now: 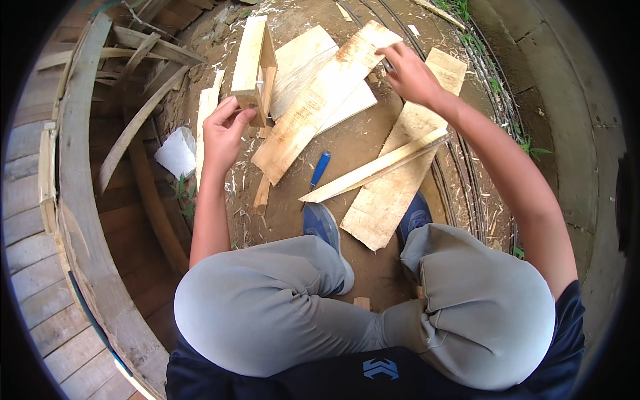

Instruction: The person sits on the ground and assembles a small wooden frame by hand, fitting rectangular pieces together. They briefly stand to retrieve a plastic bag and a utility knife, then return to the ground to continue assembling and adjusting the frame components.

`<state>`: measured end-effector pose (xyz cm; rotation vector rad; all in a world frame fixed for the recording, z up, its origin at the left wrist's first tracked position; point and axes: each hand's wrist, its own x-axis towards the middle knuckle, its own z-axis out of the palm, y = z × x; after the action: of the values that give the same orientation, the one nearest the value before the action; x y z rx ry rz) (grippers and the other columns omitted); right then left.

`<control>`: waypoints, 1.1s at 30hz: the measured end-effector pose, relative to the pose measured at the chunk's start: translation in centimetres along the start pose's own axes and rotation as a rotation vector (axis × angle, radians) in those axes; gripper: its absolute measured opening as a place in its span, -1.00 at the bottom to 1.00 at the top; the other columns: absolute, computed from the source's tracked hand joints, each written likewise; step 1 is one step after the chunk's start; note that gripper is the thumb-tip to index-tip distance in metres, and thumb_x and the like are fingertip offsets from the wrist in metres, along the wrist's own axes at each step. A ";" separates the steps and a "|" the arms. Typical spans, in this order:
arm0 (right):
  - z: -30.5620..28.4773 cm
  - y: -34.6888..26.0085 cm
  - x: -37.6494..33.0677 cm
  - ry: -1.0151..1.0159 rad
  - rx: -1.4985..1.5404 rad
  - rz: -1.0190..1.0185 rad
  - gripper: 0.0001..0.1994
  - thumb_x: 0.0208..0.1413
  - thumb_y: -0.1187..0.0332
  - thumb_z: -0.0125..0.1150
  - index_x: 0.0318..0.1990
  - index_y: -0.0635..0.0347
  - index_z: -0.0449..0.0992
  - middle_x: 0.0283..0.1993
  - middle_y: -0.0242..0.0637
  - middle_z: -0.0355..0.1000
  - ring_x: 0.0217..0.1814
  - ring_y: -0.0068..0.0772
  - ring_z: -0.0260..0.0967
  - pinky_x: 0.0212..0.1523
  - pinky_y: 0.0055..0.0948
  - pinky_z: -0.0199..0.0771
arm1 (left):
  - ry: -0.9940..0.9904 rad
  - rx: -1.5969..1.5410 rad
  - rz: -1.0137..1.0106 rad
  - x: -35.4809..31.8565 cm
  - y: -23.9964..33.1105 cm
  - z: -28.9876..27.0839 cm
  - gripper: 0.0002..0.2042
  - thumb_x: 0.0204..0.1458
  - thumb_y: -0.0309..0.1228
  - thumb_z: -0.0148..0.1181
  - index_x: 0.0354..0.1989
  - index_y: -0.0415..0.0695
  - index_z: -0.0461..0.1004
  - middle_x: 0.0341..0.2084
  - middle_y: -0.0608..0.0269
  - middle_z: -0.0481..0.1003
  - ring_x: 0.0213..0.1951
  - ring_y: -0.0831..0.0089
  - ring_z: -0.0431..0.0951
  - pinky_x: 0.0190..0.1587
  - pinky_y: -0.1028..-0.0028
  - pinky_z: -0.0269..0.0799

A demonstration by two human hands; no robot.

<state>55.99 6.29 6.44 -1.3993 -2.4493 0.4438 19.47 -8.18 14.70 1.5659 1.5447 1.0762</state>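
Person squatting on the bare dirt floor, knees at 6 o'clock. Left hand at 10 o'clock pinches the lower corner of a pale open-sided wooden box frame, standing on end at 11–12 o'clock; thumb and fingers closed on it. Right hand at 1 o'clock hangs over the far end of a long pale rough-sawn plank; fingers curled, something thin and dark may be in them, can't tell what, or whether it's actually gripped. Progress, my read: frame looks partly built, several sides joined, one face open; loose boards lying around suggest more pieces to fit. Narrow pale wood strip lies diagonal at 3 o'clock across a wide board. Blue-handled tool on the dirt at centre, untouched. Crumpled white sack at 9 o'clock. No labels or signs visible.
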 end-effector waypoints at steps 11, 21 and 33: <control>3.8 1.6 3.4 -0.242 0.880 0.777 -0.18 0.09 -0.15 0.25 0.31 0.38 0.30 0.36 0.18 0.23 0.41 -0.02 0.20 0.35 -0.06 0.24 | -0.034 0.085 0.176 -1.0 0.6 0.9 -0.79 0.15 -0.66 0.15 -0.10 -0.28 0.64 -0.11 0.13 0.62 -0.06 0.39 0.61 0.00 0.43 0.48; 4.2 1.1 4.9 -0.105 1.212 0.698 -0.64 0.26 0.24 0.25 0.04 0.34 0.43 0.12 -0.05 0.45 0.09 -0.18 0.48 0.25 -0.17 0.43 | -0.082 0.189 0.312 -1.2 1.8 1.9 -0.73 0.10 -0.64 0.12 -0.07 -0.24 0.65 -0.15 0.12 0.65 -0.11 0.41 0.63 -0.04 0.46 0.48; -0.9 7.9 2.7 0.448 1.463 1.051 -0.68 0.27 0.43 0.19 0.07 0.48 0.36 -0.11 -0.08 0.44 -0.21 -0.31 0.52 -0.23 -0.56 0.74 | 0.050 0.261 0.414 -1.7 3.1 1.3 -0.76 0.12 -0.70 0.10 -0.08 -0.32 0.62 -0.17 0.09 0.64 -0.10 0.35 0.64 0.00 0.40 0.51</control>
<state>61.23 12.56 4.37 -1.4973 -0.3997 1.4570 22.08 -9.94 16.72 2.1196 1.4747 1.1725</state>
